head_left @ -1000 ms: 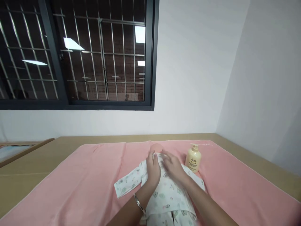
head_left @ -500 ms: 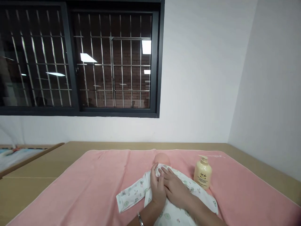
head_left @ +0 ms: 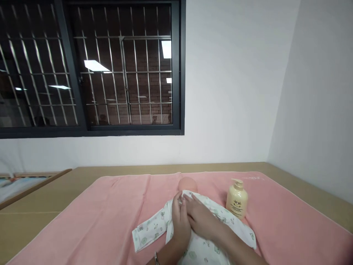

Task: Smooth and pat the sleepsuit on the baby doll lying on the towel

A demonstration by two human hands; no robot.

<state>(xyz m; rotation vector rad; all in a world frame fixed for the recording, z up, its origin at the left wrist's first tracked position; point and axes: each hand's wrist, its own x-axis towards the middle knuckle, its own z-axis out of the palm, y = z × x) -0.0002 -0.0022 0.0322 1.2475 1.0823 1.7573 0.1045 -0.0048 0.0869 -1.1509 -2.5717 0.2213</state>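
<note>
A baby doll lies on its back or front, I cannot tell which, with its smooth pink head [head_left: 188, 184] pointing away from me. It wears a white long-sleeved baby garment [head_left: 152, 229] with a small green and grey print, sleeves spread to both sides. My left hand [head_left: 181, 220] rests on the upper body just below the head, its fingers stretched out, a bracelet on the wrist. Beside it and touching it, my right hand [head_left: 203, 218] lies over the garment near the collar, fingers extended and slightly bent. The fingertips are partly hidden between the hands.
A pale yellow pump bottle [head_left: 237, 201] stands right of the doll, close to its sleeve. Under everything lies a pink towel [head_left: 110, 213] on a tan wooden table [head_left: 35, 224]. Behind are a white wall [head_left: 228, 84] and a dark-framed barred window [head_left: 178, 73].
The view has shifted slightly. My right hand's fingers, spread flat before, are now closer together and a little more bent near the collar. My left hand stays at the same place on the garment.
</note>
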